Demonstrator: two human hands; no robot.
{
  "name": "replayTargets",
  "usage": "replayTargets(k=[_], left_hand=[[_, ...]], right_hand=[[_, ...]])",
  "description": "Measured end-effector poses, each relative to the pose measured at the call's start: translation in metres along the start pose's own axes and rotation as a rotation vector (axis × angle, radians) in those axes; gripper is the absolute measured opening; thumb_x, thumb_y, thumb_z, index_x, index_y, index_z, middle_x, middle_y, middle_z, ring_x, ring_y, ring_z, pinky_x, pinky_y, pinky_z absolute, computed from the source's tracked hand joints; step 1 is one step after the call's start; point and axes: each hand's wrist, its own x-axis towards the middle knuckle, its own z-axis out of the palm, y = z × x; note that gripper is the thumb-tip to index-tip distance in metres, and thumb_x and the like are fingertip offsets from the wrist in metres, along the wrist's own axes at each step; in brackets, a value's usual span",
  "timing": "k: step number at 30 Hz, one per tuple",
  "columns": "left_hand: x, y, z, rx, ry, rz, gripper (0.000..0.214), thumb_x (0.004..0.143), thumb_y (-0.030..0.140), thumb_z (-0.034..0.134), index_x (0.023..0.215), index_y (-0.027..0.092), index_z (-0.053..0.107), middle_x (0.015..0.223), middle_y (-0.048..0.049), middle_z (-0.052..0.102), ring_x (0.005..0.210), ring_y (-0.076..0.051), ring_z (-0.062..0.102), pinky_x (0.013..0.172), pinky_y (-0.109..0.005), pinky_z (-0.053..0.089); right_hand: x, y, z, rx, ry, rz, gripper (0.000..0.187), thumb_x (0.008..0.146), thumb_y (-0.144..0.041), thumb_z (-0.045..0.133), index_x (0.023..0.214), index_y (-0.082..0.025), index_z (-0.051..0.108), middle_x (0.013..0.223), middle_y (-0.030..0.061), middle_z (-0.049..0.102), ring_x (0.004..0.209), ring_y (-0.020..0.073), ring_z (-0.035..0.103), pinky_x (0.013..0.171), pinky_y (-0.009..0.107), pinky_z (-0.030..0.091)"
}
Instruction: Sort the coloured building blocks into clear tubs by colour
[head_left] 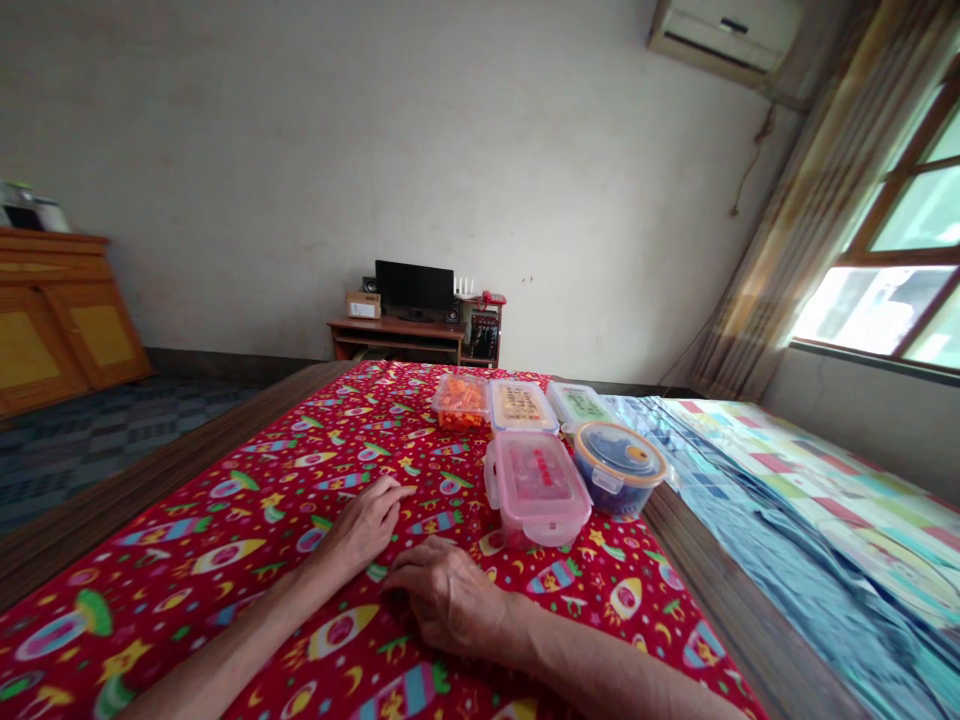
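My left hand (369,520) rests on a red patterned cloth (247,570), its index finger stretched forward and nothing in it. Just nearer and to the right, my right hand (450,597) lies on the cloth with loosely curved fingers; its palm side is hidden and no object shows in it. Beyond the right hand stands a pink lidded box (541,485). Beside that is a round container (619,465) with an orange-rimmed lid and dark contents. Behind them sit a clear box of orange pieces (461,402), a box with pale contents (523,408) and a box with green contents (581,403).
Dark wooden edges (690,560) run along both sides of the cloth. A bed with a blue and patchwork cover (840,480) lies to the right. A desk (397,330) with a monitor (414,288) stands against the far wall, and a wooden cabinet (67,320) at left.
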Motion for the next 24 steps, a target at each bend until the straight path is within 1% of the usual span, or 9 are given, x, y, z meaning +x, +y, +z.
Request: replayTargets(k=[6,13,17,24], left_hand=[[-0.0005,0.0006,0.001,0.012,0.011,-0.005,0.039,0.087,0.016,0.033,0.097,0.017,0.07,0.085,-0.007,0.063,0.077,-0.016,0.064,0.075,-0.026,0.053],[0.0002,0.0023,-0.0007,0.006,0.013,0.001,0.038,0.086,0.014,0.034,0.096,0.017,0.071,0.086,-0.0074,0.063,0.079,-0.017,0.064,0.077,-0.026,0.053],[-0.0002,0.0013,0.0005,-0.01,0.016,-0.005,0.038,0.086,0.015,0.034,0.098,0.018,0.07,0.087,-0.0067,0.063,0.079,-0.016,0.064,0.076,-0.026,0.053],[-0.0005,-0.0015,0.0036,-0.015,0.014,-0.008,0.039,0.087,0.017,0.033,0.098,0.018,0.071,0.087,-0.0071,0.063,0.078,-0.016,0.064,0.075,-0.026,0.053]], right_hand=[[0.0008,-0.0049,-0.0078,0.028,-0.01,0.034,0.034,0.077,-0.011,0.051,0.109,-0.017,0.061,0.107,0.0061,0.068,0.094,0.0181,0.061,0.087,0.029,0.045],[-0.0005,-0.003,-0.005,0.025,-0.006,0.032,0.036,0.078,-0.012,0.05,0.112,-0.017,0.061,0.106,0.0059,0.068,0.095,0.018,0.061,0.089,0.029,0.044],[-0.0005,-0.0037,-0.0064,0.024,-0.008,0.036,0.037,0.076,-0.012,0.052,0.111,-0.017,0.061,0.107,0.0056,0.068,0.095,0.0186,0.061,0.088,0.029,0.045],[-0.0006,-0.0038,-0.0046,0.028,0.011,0.035,0.036,0.078,-0.011,0.05,0.112,-0.018,0.061,0.107,0.0056,0.068,0.096,0.0177,0.061,0.09,0.029,0.044]])
